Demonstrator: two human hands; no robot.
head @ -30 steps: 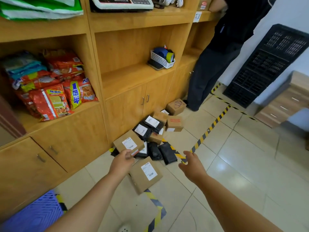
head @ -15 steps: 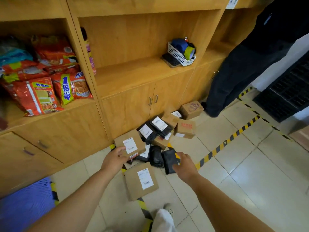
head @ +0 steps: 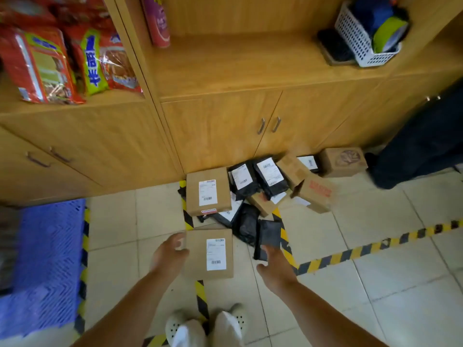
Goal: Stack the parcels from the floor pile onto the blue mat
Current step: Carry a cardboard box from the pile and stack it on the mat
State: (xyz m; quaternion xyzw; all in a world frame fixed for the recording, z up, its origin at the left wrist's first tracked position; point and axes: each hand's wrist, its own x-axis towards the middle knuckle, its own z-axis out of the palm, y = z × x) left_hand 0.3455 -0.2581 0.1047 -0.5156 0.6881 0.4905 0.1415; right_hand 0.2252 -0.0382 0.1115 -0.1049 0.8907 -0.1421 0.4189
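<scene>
Left hand (head: 168,256) at the left edge of the nearest cardboard parcel (head: 209,254), fingers loosely apart, grip not clear; right hand (head: 274,266) just right of it, fingers spread, holding nothing. Parcel flat on the tiled floor (head: 375,284) before the parcel pile (head: 250,194), blue mat (head: 42,259) well left.

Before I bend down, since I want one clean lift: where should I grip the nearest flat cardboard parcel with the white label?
Probably by its two long side edges, one hand per side, coming from above. The nearest cardboard parcel lies flat, long sides toward each hand: left hand already at its left edge, right hand off its right edge. The black bag crowds the far right corner.
</scene>
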